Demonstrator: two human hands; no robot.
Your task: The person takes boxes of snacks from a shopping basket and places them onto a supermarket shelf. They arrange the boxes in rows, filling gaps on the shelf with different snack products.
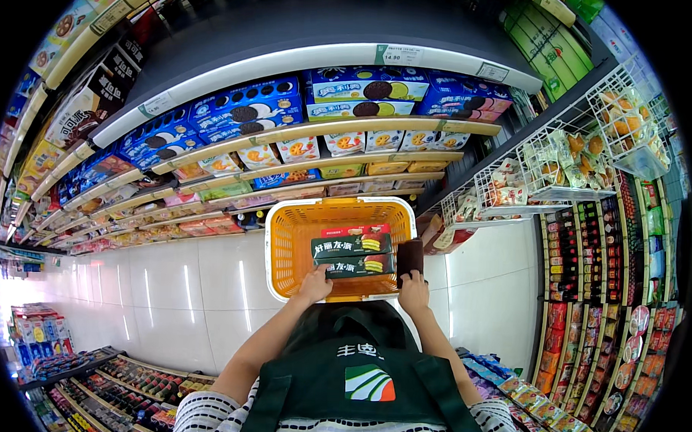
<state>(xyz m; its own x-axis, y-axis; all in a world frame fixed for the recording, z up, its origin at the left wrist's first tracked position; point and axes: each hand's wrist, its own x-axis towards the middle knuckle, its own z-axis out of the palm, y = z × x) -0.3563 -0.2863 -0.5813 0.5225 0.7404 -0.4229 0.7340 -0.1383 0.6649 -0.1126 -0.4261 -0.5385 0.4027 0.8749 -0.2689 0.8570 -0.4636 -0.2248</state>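
An orange shopping basket [282,248] with a pale rim stands in front of me. Inside it are two dark green snack-cake boxes, the farther one [350,243] with a red top and the nearer one [357,267] close to the basket's near side. My left hand [315,284] reaches over the near rim, its fingers closed at the left end of the nearer box. At the basket's right near corner my right hand [413,290] is closed around the lower end of a dark brown, flat rectangular object [410,262]. Whether those fingers also touch the rim, I cannot tell.
Shelves ahead hold blue cookie boxes [247,110] under a bare dark top shelf [307,28]. White wire baskets [546,173] of packaged snacks jut out at the right. Bottle shelves [581,247] stand farther right. Pale tiled floor [183,294] lies around the basket.
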